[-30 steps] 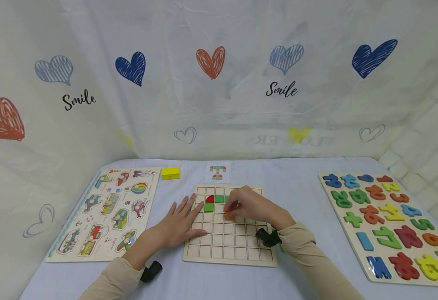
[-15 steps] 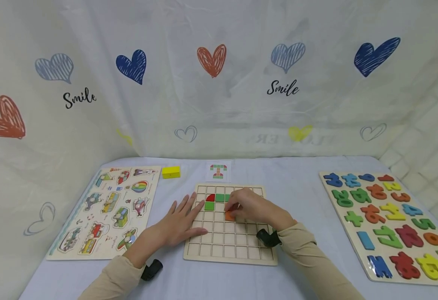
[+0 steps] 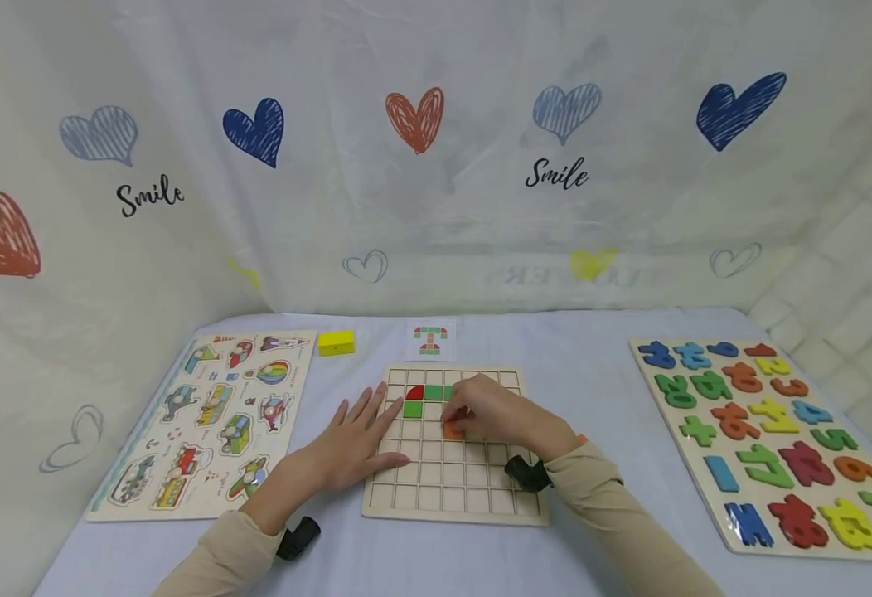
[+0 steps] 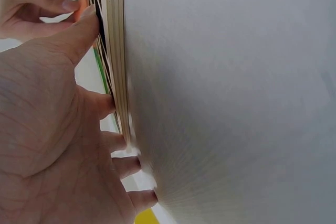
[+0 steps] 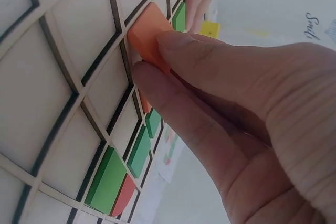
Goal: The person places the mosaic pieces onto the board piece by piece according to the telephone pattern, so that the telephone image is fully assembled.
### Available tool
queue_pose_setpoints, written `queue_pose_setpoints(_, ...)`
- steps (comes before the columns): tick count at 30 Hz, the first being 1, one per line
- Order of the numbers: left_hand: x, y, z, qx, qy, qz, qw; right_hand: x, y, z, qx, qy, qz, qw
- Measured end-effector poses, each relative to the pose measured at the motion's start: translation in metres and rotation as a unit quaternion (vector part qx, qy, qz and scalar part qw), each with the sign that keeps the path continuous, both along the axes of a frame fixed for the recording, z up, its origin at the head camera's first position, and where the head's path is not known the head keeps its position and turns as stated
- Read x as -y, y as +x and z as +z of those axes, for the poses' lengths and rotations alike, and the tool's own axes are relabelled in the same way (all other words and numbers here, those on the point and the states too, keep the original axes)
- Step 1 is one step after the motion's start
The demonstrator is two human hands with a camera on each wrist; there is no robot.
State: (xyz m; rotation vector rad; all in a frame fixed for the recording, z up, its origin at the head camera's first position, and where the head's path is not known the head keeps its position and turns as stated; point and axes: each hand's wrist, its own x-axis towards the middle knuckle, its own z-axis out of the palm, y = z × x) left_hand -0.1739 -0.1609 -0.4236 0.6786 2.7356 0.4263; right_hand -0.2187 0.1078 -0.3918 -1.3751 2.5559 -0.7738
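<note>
On the wooden grid board (image 3: 443,500) my right hand (image 3: 496,412) pinches an orange square tile (image 5: 149,32) between thumb and finger. In the right wrist view the tile sits tilted at one cell of the grid. My left hand (image 3: 350,448) rests with fingers spread over the board's left edge. Set in upper cells are a red quarter-round tile (image 3: 415,392), a green tile (image 3: 412,410) below it and more green tiles (image 3: 433,392) to its right. Another orange tile (image 5: 144,103) shows partly behind my right fingers. My right hand hides the cells beneath it.
Behind the board lies a pattern card (image 3: 430,340), with a yellow block (image 3: 336,342) to its left. A picture puzzle board (image 3: 201,431) lies at the left, a number puzzle board (image 3: 712,489) at the right. A patterned cloth (image 3: 473,215) hangs behind the table.
Both hands stay almost in place, the right still on the orange tile. A green bit beside the right cuff has gone from sight, and an orange bit now shows behind that wrist.
</note>
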Motion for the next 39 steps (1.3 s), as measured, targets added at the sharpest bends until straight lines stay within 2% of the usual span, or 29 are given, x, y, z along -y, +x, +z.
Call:
queue_pose_setpoints(12,0.000,0.000,0.000,-0.003,0.014,-0.005,0.9999,0.004,0.002,0.002,-0.026,0.016,0.002,0.9995)
queue_pose_setpoints(22,0.000,0.000,0.000,-0.003,0.007,-0.004,1.0000,0.007,0.003,0.006,-0.050,0.032,0.001,0.9983)
queue_pose_setpoints(30,-0.001,0.001,0.002,-0.005,0.013,-0.006,0.9999,0.011,0.002,0.004,-0.083,0.048,-0.005,0.9953)
queue_pose_setpoints(34,-0.001,0.001,0.001,-0.007,0.018,-0.006,0.9998,0.008,0.003,0.002,-0.060,0.034,-0.012,0.9976)
queue_pose_setpoints(39,-0.001,0.002,0.003,0.000,0.010,0.000,1.0000,-0.004,0.003,0.001,0.019,-0.002,-0.021,0.9996)
